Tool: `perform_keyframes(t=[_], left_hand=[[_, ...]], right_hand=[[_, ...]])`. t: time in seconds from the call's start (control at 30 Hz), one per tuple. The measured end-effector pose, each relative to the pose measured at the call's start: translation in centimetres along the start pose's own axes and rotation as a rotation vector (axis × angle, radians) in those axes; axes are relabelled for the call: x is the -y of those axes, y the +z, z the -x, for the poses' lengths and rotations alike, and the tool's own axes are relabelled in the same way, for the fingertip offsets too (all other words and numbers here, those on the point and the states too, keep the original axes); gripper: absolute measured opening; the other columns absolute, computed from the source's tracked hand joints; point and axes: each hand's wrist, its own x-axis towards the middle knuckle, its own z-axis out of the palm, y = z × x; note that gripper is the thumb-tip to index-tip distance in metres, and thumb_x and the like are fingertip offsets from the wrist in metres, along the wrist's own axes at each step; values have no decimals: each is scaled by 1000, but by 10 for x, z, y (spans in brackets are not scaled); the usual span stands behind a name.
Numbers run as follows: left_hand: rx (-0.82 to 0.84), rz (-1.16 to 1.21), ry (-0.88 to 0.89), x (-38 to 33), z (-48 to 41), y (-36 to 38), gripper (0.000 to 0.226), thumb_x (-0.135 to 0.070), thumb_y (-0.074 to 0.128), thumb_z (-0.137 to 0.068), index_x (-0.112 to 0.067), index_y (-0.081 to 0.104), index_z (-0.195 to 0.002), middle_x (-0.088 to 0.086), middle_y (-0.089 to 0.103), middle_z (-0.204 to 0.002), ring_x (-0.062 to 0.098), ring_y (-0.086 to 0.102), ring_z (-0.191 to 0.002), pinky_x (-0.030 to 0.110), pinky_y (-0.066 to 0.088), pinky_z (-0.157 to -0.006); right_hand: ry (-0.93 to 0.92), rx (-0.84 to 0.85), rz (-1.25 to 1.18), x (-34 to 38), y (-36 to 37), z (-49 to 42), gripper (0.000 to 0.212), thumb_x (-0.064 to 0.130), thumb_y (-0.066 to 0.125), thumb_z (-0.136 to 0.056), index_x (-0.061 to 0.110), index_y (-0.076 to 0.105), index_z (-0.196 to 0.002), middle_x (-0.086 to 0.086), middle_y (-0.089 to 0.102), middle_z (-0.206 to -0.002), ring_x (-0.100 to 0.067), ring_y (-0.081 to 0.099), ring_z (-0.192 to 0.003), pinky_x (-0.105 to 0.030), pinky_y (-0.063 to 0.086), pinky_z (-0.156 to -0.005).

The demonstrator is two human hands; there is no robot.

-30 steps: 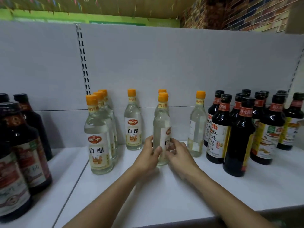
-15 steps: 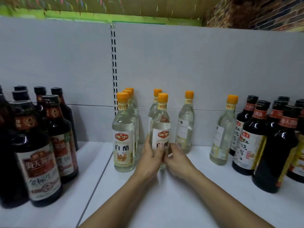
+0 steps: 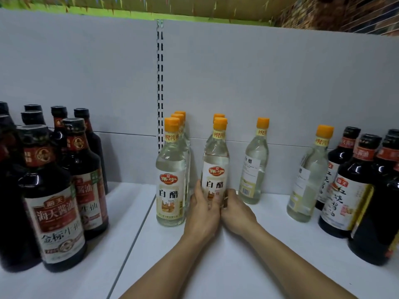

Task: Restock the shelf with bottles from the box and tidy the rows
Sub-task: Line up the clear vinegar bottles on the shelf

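Held bottle: a clear bottle with an orange cap stands upright on the white shelf, near the middle, with its label facing us.
Left hand: the left hand wraps around the low left side of that bottle; its grip is closed on the bottle, with the thumb on the label.
Right hand: the right hand presses on the low right side of the same bottle, fingers curled round it.
Row behind: another orange cap peeks out just behind the held bottle.
Left row: a line of clear bottles runs from near to far, just left of the held bottle, with a thin gap between them.
Right side: one clear bottle stands farther back to the right, label turned away, and another clear bottle stands well apart from it, next to the dark bottles on the right.
Far left: a group of dark bottles with black caps stands on the next shelf board.
Open room: the near part of the shelf, around both arms, is bare and flat; there is also room between the two lone clear bottles.
Edges: a dark seam splits the two shelf boards; the grey back wall closes the far side, with a slotted metal strip running up it.
Looks and feel: the clear bottles are smooth, round and see-through; the dark ones are shiny; the shelf is plain and matte.
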Motion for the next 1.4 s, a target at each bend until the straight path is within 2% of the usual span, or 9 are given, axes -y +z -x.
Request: perform_keyframes(t=[0.23, 0.33, 0.43, 0.57, 0.83, 1.07, 1.17, 1.27, 1.4], left_hand=[[-16, -18, -37, 7, -6, 3, 83, -62, 43, -81, -35, 18, -156, -3, 47, -151, 17, 47, -138, 45, 41, -114], [-30, -10, -34, 3, -6, 0, 77, -46, 55, -95, -28, 16, -159, 1, 41, -156, 19, 41, -142, 39, 34, -119], [-24, -19, -51, 3, -8, -2, 76, -33, 58, -100, -24, 12, -160, 1, 37, -158, 19, 39, -143, 30, 31, -113], [-27, -64, -19, 7, -8, 1, 75, -38, 59, -97, -29, 16, -158, 2, 42, -153, 21, 47, -136, 40, 40, -113], [-38, -96, -8, 9, -8, 3, 80, -51, 59, -90, -33, 17, -157, 5, 44, -148, 24, 49, -133, 46, 42, -111], [-21, -97, 30, 9, -5, 0, 80, -49, 60, -94, -30, 15, -157, 1, 43, -151, 19, 46, -136, 42, 41, -112], [-7, -89, 33, 7, -2, -3, 80, -52, 60, -93, -33, 16, -156, -2, 44, -151, 17, 47, -135, 42, 43, -111], [8, -100, 38, 6, 0, -6, 78, -43, 63, -94, -31, 17, -156, -2, 45, -149, 17, 48, -134, 40, 43, -110], [26, -127, 54, 3, 2, -7, 81, -48, 61, -89, -30, 19, -156, -2, 46, -148, 18, 48, -135, 42, 44, -110]], right_hand=[[-4, -47, 98, 1, 6, -2, 36, 41, 40, -102, 16, 43, -129, -7, 50, -135, -31, 56, -121, -41, 48, -89], [1, -60, 98, 1, 6, -2, 36, 43, 41, -101, 18, 44, -127, -5, 52, -133, -31, 57, -119, -41, 48, -87], [20, -63, 79, 0, 6, -5, 38, 48, 44, -99, 21, 44, -126, -2, 53, -130, -30, 58, -118, -40, 48, -87], [53, -42, 44, -3, 5, -10, 40, 54, 52, -94, 26, 45, -123, 1, 55, -128, -28, 59, -116, -39, 48, -88], [59, 16, -43, -3, -1, -8, 63, 69, 62, -80, 30, 47, -127, 4, 58, -125, -24, 59, -115, -39, 50, -92], [38, 26, -137, -5, -8, 1, 45, 36, 61, -88, 33, 50, -132, 8, 63, -122, -18, 61, -111, -36, 50, -95], [18, 26, -160, -4, -9, 6, 44, 37, 61, -89, 32, 52, -131, 7, 62, -121, -16, 61, -110, -33, 49, -94], [-3, 26, -193, -4, -10, 12, 43, 37, 61, -90, 30, 53, -131, 7, 62, -123, -13, 60, -109, -28, 46, -91], [-11, 55, -267, -7, -11, 16, 47, 30, 62, -90, 26, 51, -136, 8, 62, -123, -11, 60, -109, -29, 47, -97]])
